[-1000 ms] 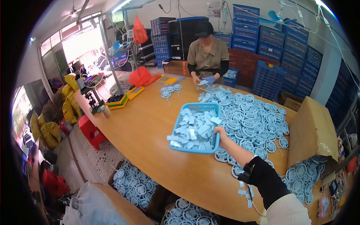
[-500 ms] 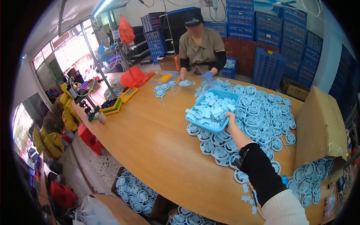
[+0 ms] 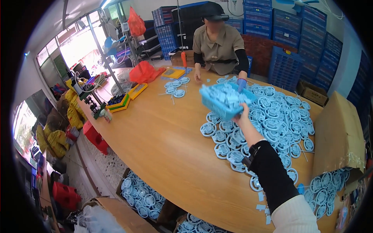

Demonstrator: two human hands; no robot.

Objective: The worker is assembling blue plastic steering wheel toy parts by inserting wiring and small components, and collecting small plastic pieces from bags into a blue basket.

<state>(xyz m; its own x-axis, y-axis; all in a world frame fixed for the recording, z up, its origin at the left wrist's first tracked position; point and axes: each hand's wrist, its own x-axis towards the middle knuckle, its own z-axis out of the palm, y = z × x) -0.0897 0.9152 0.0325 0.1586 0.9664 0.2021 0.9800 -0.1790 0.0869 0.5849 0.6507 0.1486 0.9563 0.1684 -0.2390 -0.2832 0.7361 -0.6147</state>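
My right hand grips the near right edge of a light-blue plastic basket, fingers closed round its rim. Small flat light-blue pieces are heaped inside the basket, which is tilted and slightly blurred. Below and beside it spreads a pile of light-blue round plastic parts with thin stems. Across the table a co-worker's gloved hand is at the far side of the basket; whether it touches the rim is unclear. Their bare hand rests near the table's far edge. My left hand is out of sight.
A few round parts lie apart on the wooden table. Yellow trays and a red bag sit at the far left. A cardboard box stands at right. Boxes of parts are under the near edge.
My right hand has lifted and tilted the basket, leaving it raised at its left side. The co-worker's gloved hand has come to the basket; a round part has left their bare hand.
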